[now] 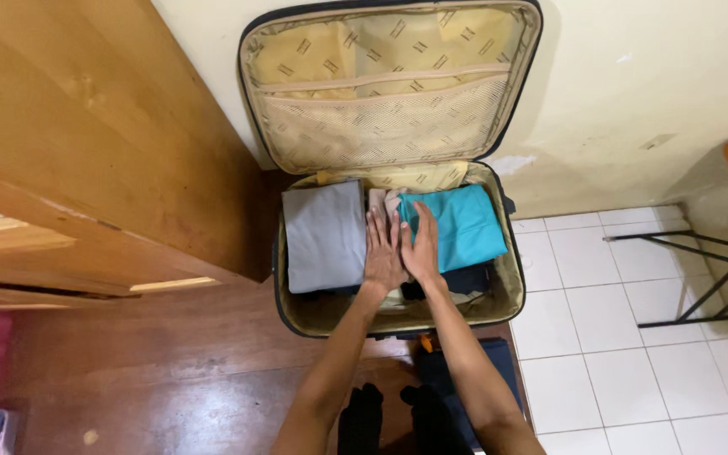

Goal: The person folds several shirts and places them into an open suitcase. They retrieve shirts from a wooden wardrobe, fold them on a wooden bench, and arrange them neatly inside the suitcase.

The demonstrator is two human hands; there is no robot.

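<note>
Fingers of the left hand [383,253] and right hand [421,246] lie flat and extended, gripping nothing, pressing side by side on the clothing at the centre of the open suitcase [511,286] on the floor. Judged risk: uneven pressure may shift the stacks and crease them. Count: one grey folded garment [323,236] at the left edge, one teal folded garment [465,226] at the right edge, one suitcase.

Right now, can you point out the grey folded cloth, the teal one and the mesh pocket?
grey folded cloth [323,236], head view, its middle.
teal cloth [465,226], head view, bare centre.
mesh pocket [385,126], head view, netting.
</note>
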